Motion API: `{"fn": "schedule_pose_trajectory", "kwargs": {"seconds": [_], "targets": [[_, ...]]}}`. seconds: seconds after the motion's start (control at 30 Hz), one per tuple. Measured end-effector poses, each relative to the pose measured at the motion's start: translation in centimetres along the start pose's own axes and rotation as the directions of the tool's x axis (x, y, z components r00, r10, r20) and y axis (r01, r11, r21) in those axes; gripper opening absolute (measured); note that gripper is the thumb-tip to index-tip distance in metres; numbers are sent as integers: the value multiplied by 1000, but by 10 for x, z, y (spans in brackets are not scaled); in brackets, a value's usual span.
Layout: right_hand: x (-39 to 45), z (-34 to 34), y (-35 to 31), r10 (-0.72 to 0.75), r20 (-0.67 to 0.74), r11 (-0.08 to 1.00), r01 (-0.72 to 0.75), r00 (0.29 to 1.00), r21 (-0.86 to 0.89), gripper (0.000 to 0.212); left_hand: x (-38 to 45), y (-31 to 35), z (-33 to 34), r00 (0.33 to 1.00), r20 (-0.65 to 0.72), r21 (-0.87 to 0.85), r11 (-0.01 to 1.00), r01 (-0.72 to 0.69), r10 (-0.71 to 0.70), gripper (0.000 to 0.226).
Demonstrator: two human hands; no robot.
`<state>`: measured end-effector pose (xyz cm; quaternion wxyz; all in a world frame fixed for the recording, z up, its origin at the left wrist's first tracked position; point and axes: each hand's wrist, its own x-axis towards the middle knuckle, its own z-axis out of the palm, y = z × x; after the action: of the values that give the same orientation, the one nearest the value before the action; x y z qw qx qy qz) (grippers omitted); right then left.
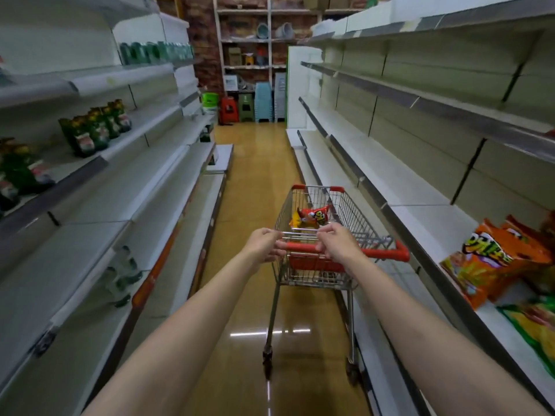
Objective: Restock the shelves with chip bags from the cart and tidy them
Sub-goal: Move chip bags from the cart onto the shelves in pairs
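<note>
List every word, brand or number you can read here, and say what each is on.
No text reads for certain.
Orange chip bags on the right shelf: large logo lettering, too distorted to spell out.
Red chip bag in the cart: logo too small.
Green packets on the left shelf: labels blurred.

the cart stands in the aisle between two shelf runs, nearer the right shelves, with chip bags lying in its basket, more bags on a right shelf beside it, and packets on the left shelves.
</note>
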<state>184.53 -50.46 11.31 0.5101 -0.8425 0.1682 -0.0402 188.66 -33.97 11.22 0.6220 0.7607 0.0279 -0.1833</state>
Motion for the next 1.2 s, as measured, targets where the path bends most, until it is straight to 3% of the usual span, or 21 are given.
{"fn": "schedule_pose_trajectory", "kwargs": {"seconds": [0.37,0.53,0.73,0.93,1.2], "targets": [[120,-57,34,30,16,999,-30,999,39,12,132,28,76,1000,-4,127,992,23,-23,9],[180,-68,51,103,6,993,-104,995,57,9,210,32,100,997,-2,198,977,76,-77,12],[255,-67,61,163,38,986,-163,986,22,10,304,52,126,996,43,147,986,72,-79,9],[355,-51,68,218,95,974,-211,971,-79,16,394,47,128,976,132,94,982,164,-176,10],[452,-9,95,297,155,954,-286,942,-87,7,476,20,108,950,79,14,954,301,-301,23]]}}
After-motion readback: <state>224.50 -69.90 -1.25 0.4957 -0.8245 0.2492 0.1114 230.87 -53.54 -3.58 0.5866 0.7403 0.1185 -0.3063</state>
